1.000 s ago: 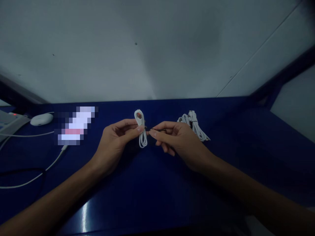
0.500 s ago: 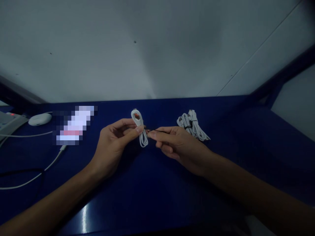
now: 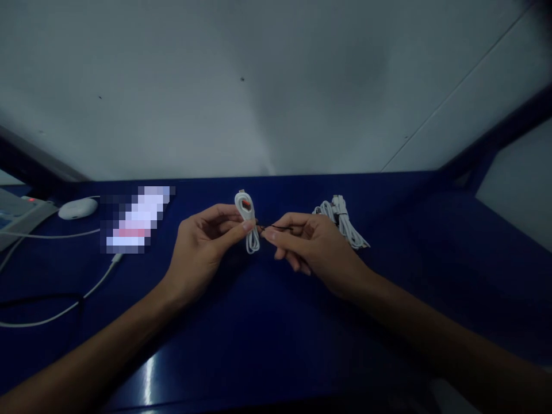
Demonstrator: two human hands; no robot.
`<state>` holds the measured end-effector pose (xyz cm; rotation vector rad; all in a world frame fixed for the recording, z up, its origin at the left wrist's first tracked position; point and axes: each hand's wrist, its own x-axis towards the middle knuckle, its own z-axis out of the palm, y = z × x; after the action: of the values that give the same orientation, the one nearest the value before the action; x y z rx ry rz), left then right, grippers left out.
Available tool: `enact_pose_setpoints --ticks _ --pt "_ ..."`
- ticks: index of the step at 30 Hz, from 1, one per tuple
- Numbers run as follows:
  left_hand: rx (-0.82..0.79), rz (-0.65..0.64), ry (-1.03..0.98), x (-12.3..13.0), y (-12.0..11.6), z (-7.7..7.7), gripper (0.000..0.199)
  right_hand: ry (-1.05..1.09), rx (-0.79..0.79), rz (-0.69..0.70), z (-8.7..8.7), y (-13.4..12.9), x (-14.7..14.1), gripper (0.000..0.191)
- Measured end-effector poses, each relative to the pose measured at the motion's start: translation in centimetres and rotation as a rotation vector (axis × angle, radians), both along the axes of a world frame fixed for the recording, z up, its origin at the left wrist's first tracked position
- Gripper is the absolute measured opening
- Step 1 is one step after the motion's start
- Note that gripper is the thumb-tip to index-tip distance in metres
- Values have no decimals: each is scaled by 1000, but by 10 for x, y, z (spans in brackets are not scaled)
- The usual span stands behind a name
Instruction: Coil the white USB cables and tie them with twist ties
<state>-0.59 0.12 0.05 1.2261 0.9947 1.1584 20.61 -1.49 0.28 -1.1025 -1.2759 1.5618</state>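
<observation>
A coiled white cable [image 3: 245, 206] with an orange-red spot in its upper loop is pinched between the thumb and fingers of my left hand [image 3: 204, 247]. Its lower loops hang below my thumb. A thin black tie [image 3: 272, 226] runs from the middle of the coil to my right hand [image 3: 321, 247], whose thumb and index finger are closed on it. Behind my right hand, bundled white cables [image 3: 347, 221] lie on the blue table [image 3: 259, 345], partly covered by the fingers.
At the left are a pixelated phone [image 3: 140, 221] with a white cord [image 3: 101, 282], a white oval case [image 3: 77, 209] and a power strip [image 3: 30, 215] with a red light. A pale wall [image 3: 259, 126] stands behind the table.
The view has shifted slightly, so most things appear a little farther right. My right hand has shifted slightly over the bundled cables, covering more of them, and its fingers have curled a bit.
</observation>
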Motion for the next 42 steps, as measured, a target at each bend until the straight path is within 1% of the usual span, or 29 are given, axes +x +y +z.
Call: enact_pose_setpoints --ticks 3,5,7,10,17,25,29,34,42 --pt "12 10 4 -2 3 0 19 -154 247 -49 0 -2 0 22" --pt "14 10 3 -3 3 -1 19 -217 331 -74 0 -4 0 23" --pt "5 1 4 -3 3 -2 20 -247 369 -86 0 -4 1 24" --pt "-18 -15 6 -3 2 -1 18 -270 386 -106 2 -5 2 24" --pt "-21 -76 10 -3 2 3 21 -278 361 -171 9 -7 0 22" --pt "-46 -107 -7 -3 2 4 19 -254 326 -151 12 -6 1 24" --pt "-59 -132 -40 -2 2 6 16 -188 264 -123 12 -5 2 26" --pt "-60 -127 -44 -2 2 5 15 -41 21 -67 11 -1 3 28" --pt "-46 -76 -24 -5 2 2 20 146 -266 29 12 -1 5 29"
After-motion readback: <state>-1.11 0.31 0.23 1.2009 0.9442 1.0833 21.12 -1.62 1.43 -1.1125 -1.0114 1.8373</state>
